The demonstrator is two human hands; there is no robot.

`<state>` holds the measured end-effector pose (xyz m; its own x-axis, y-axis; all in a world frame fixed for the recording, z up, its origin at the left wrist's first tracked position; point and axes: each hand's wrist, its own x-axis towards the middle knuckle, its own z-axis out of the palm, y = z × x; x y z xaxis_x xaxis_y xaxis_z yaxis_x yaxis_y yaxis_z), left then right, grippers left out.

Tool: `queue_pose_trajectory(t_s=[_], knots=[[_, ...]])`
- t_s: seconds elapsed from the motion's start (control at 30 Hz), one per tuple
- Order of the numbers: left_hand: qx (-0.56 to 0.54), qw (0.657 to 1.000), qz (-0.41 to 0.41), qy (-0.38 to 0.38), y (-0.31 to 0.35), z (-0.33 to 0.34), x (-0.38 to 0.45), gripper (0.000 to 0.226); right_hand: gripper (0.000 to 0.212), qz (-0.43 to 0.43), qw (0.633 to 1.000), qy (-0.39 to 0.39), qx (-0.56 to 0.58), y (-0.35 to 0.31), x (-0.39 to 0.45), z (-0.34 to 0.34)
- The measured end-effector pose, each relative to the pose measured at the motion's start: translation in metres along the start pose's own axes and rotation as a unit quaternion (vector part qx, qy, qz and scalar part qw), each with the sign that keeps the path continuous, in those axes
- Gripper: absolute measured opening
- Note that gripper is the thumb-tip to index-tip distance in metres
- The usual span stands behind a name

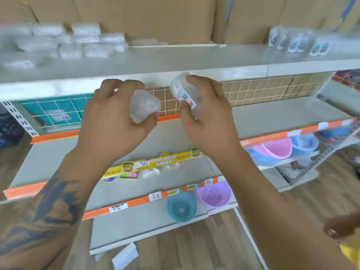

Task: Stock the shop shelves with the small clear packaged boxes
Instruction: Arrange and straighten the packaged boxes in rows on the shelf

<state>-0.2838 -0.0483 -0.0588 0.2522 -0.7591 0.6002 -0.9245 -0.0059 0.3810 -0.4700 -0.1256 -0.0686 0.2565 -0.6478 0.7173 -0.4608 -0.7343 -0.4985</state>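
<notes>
Hands (116,115) around clear boxes (144,106)

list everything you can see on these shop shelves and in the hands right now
clear packaged boxes: a blurred stack, whitish, top shelf left
clear packets with dark round labels: several, top shelf right
held clear box: one, in left hand
held clear box with barcode label: one, in right hand
cardboard cartons: brown, behind top shelf
plastic bowls: one purple, one blue, lower shelf
plastic tubs: pink and blue, right shelf
left hand: one
right hand: one
</notes>
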Motion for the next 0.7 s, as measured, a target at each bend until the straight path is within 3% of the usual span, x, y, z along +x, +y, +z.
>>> queue_pose_trajectory(t_s=[0.33,0.7], knots=[[-0.054,0.995,-0.021,-0.079,0.089,0.079,-0.082,0.063,0.048,0.088,0.995,0.036,0.021,0.069,-0.100,-0.084],[-0.090,0.989,0.003,-0.121,0.129,0.147,-0.071,0.063,0.047,0.161,0.985,0.063,-0.014,0.116,-0.112,-0.103]])
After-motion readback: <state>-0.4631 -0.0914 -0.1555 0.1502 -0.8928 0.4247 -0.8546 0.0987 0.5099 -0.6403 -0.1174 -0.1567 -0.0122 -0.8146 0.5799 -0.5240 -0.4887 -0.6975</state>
